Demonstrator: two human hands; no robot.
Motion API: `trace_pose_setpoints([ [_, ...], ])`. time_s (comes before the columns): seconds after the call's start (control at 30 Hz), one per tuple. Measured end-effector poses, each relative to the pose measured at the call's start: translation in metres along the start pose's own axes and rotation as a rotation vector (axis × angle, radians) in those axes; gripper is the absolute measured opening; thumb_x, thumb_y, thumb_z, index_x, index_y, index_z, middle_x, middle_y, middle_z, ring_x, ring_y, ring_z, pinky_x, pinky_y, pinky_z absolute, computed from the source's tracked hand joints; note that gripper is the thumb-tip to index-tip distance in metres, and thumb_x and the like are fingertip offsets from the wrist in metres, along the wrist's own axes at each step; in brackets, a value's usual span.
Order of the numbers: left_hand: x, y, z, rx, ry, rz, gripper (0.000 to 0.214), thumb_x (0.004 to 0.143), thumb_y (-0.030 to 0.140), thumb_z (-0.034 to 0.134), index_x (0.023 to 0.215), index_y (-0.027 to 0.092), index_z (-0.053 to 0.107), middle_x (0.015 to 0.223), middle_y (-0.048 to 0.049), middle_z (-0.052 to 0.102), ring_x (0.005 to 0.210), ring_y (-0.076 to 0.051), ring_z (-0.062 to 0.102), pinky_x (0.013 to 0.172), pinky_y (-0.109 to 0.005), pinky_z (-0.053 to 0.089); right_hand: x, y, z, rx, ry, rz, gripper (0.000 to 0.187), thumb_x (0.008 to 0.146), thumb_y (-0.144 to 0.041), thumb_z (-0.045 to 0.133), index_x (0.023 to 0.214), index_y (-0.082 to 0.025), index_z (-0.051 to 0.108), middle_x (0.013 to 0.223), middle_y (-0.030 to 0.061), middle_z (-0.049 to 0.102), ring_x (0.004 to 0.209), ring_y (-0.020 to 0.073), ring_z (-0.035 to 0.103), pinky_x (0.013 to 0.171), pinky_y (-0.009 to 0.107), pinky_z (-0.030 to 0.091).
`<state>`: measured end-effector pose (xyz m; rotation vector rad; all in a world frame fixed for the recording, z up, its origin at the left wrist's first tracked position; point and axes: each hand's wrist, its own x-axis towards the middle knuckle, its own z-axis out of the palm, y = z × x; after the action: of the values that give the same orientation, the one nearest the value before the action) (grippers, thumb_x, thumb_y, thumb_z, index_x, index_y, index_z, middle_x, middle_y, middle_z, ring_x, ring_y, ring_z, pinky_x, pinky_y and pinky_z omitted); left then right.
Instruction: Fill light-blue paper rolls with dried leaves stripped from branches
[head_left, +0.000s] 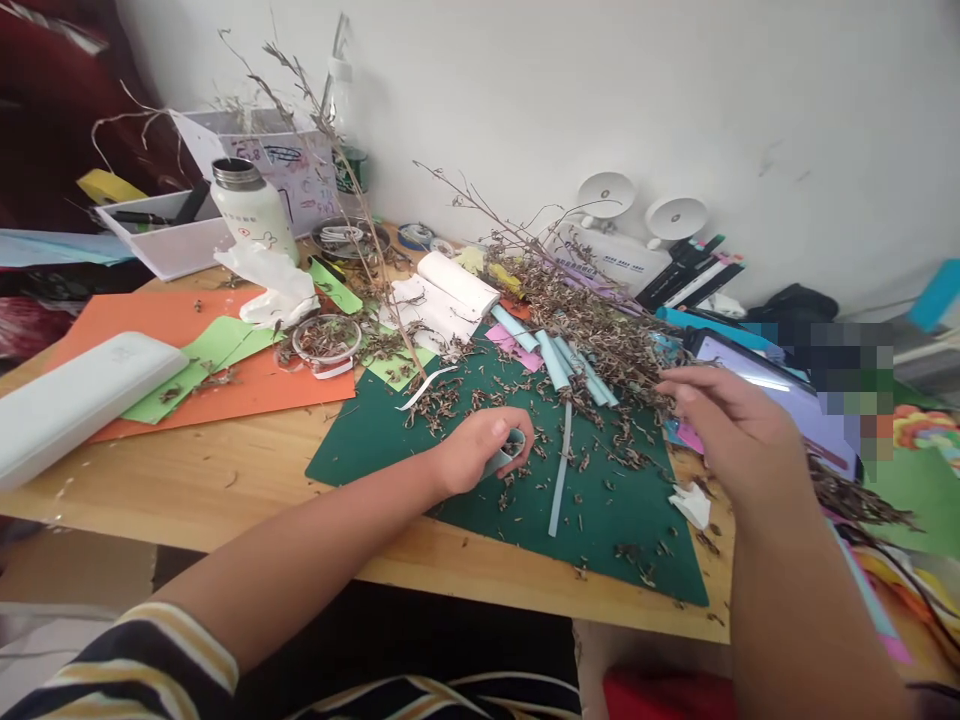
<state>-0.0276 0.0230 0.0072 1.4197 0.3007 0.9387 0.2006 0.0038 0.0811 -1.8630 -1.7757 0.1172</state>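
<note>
My left hand rests on the dark green mat, fingers curled around a small pale blue paper roll. My right hand hovers at the mat's right edge, fingers loosely bent and reaching toward a heap of dried twigs and leaves; whether it pinches anything is unclear. Several light blue paper tubes lie under the twigs. A long thin blue strip lies on the mat between my hands. Dry leaf bits are scattered across the mat.
Orange paper and green sheets lie to the left, with a white case, a white bottle, a clear dish, a white paper roll and a storage box. A tablet lies to the right, markers behind it.
</note>
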Motion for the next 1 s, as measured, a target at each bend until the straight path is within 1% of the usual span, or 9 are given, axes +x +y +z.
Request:
trace_pose_setpoints([
  [0.07,0.002,0.002,0.001,-0.044,0.027,-0.061,0.038,0.073,0.049,0.04,0.057,0.014,0.043,0.043,0.0038,0.039,0.039,-0.007,0.034,0.043,-0.022,0.028,0.005,0.024,0.004,-0.29,-0.25,0.13,0.03,0.078,-0.037,0.041,0.097,-0.022,0.058,0.094,0.0066,0.063,0.072,0.0205,0.058,0.054,0.03,0.042],
  [0.13,0.003,0.005,0.002,-0.075,0.056,-0.147,0.023,0.068,0.033,0.045,0.054,0.015,0.041,0.042,0.004,0.039,0.038,-0.006,0.034,0.042,-0.021,0.027,0.005,0.042,0.015,-0.409,-0.407,0.167,0.03,0.075,-0.038,0.044,0.094,-0.019,0.059,0.091,0.0081,0.064,0.068,0.0211,0.059,0.051,0.029,0.04],
  [0.27,0.004,0.007,0.003,-0.075,0.081,-0.185,0.01,0.061,0.023,0.04,0.055,0.015,0.042,0.04,0.0041,0.039,0.039,-0.007,0.034,0.043,-0.021,0.028,0.001,0.052,0.038,-0.495,-0.512,0.144,0.034,0.078,-0.04,0.04,0.1,-0.019,0.054,0.094,0.0063,0.063,0.074,0.0194,0.059,0.052,0.026,0.038],
  [0.5,0.001,0.003,0.004,-0.008,0.068,-0.13,0.014,0.067,0.024,0.039,0.058,0.015,0.042,0.044,0.0039,0.04,0.041,-0.007,0.035,0.044,-0.021,0.028,0.016,0.031,0.061,-0.459,-0.438,-0.002,0.033,0.081,-0.036,0.038,0.109,-0.025,0.05,0.098,0.0043,0.06,0.076,0.0174,0.056,0.05,0.024,0.034],
  [0.67,0.0,0.002,0.003,0.081,0.035,-0.044,0.036,0.081,0.039,0.03,0.058,0.014,0.043,0.044,0.0034,0.039,0.041,-0.007,0.035,0.046,-0.022,0.03,0.025,0.031,0.075,-0.44,-0.418,-0.059,0.019,0.077,-0.028,0.044,0.09,-0.025,0.058,0.091,0.0036,0.061,0.072,0.0166,0.055,0.05,0.024,0.033],
  [0.77,0.001,0.001,0.003,0.094,0.023,-0.039,0.042,0.083,0.046,0.027,0.06,0.015,0.043,0.044,0.0035,0.039,0.041,-0.007,0.035,0.047,-0.022,0.031,0.026,0.035,0.072,-0.406,-0.378,-0.05,0.014,0.075,-0.025,0.046,0.081,-0.023,0.059,0.085,0.0033,0.062,0.072,0.0176,0.055,0.052,0.025,0.034],
  [0.87,0.001,0.0,0.002,0.097,0.02,-0.035,0.044,0.083,0.049,0.026,0.061,0.015,0.043,0.045,0.0034,0.039,0.042,-0.008,0.035,0.048,-0.023,0.032,0.025,0.036,0.06,-0.354,-0.296,0.005,0.017,0.076,-0.028,0.046,0.087,-0.022,0.058,0.085,0.0038,0.063,0.071,0.0171,0.056,0.054,0.025,0.039],
  [0.93,0.001,0.0,0.002,0.085,0.018,-0.033,0.046,0.083,0.051,0.025,0.061,0.014,0.043,0.045,0.0033,0.039,0.042,-0.008,0.035,0.047,-0.023,0.032,0.02,0.028,0.053,-0.203,-0.178,0.058,0.019,0.075,-0.033,0.049,0.085,-0.021,0.058,0.082,0.0034,0.064,0.068,0.0159,0.057,0.056,0.026,0.042],
  [1.0,0.0,0.001,0.002,0.072,0.015,-0.036,0.049,0.082,0.054,0.023,0.062,0.014,0.043,0.044,0.0033,0.039,0.041,-0.008,0.034,0.045,-0.022,0.031,0.011,0.011,0.051,0.098,-0.027,0.089,0.017,0.069,-0.034,0.056,0.076,-0.02,0.059,0.074,0.0018,0.063,0.065,0.0152,0.057,0.058,0.027,0.044],
])
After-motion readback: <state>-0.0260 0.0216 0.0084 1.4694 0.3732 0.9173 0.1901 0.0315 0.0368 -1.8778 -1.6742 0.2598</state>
